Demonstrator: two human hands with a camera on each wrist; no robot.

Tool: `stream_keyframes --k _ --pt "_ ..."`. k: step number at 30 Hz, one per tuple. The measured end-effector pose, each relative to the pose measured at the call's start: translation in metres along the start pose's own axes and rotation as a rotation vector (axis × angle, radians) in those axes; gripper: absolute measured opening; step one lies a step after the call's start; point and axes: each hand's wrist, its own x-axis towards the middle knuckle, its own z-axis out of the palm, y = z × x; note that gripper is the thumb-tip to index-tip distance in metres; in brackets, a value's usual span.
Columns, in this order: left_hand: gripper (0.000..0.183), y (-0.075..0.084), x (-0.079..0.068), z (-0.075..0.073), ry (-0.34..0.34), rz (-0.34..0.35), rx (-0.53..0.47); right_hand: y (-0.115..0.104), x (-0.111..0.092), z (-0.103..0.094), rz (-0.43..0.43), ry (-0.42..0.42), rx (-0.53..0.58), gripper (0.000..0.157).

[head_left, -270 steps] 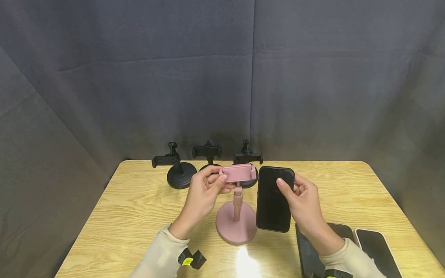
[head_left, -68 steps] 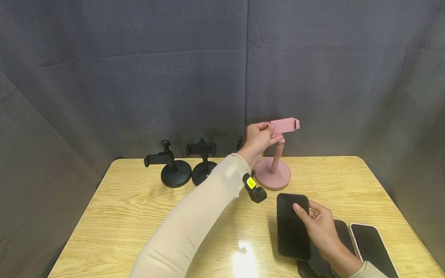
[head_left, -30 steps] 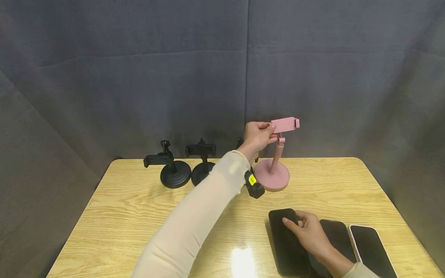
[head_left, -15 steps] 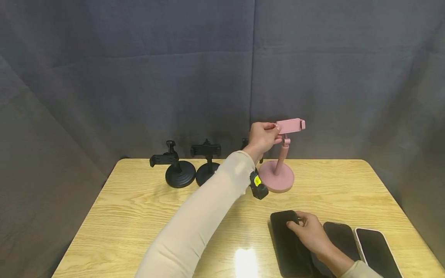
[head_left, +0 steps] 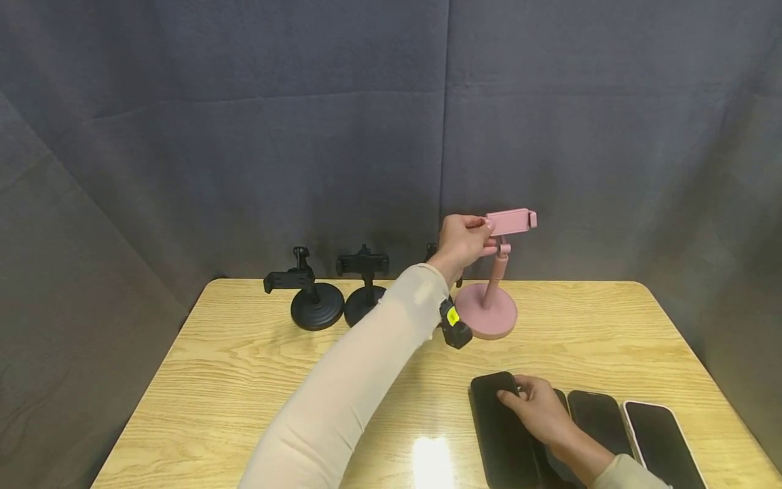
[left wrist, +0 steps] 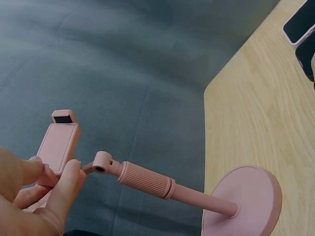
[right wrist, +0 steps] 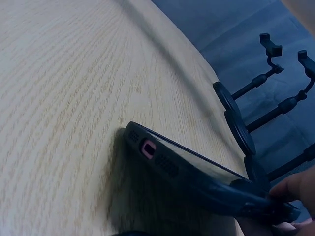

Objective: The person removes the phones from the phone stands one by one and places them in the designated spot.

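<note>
At the back right of the table stands a pink phone stand (head_left: pixel 487 314), its round base down and its clamp tipped up. My left hand (head_left: pixel 459 243) pinches the left end of the clamp (head_left: pixel 512 221) between thumb and fingers; the left wrist view shows the clamp's plate (left wrist: pixel 58 146) holding no phone. Low on the right, my right hand (head_left: pixel 542 413) grips a black phone (head_left: pixel 502 429) by its right edge, thumb on the screen. In the right wrist view this phone (right wrist: pixel 192 184) is tilted, one edge close above or touching the wood; which, I cannot tell.
Right of my right hand lie a dark phone (head_left: pixel 603 420) and a white-edged phone (head_left: pixel 664 438); another dark phone (head_left: pixel 561 401) is partly hidden. Two black phone stands (head_left: pixel 316 307) (head_left: pixel 365 302) are at the back; my left arm mostly hides a third. Grey cloth (head_left: pixel 275 170) surrounds the table.
The pink stand has gone from the middle to the back right, my left hand still on its clamp. My right hand has lowered the black phone from mid-air toward the table, beside the other phones.
</note>
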Motion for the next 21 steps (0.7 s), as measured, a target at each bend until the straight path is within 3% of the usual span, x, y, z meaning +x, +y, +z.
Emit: stream_keyframes --k 11,21 --pt "0.032 0.0003 -0.0017 -0.0013 -0.005 -0.004 0.011 0.0033 0.0045 0.0026 0.02 0.008 0.01 0.051" --pt "0.032 0.0019 -0.0031 -0.0043 -0.016 -0.016 0.021 0.0049 0.0058 0.0072 0.049 -0.002 0.047 0.059"
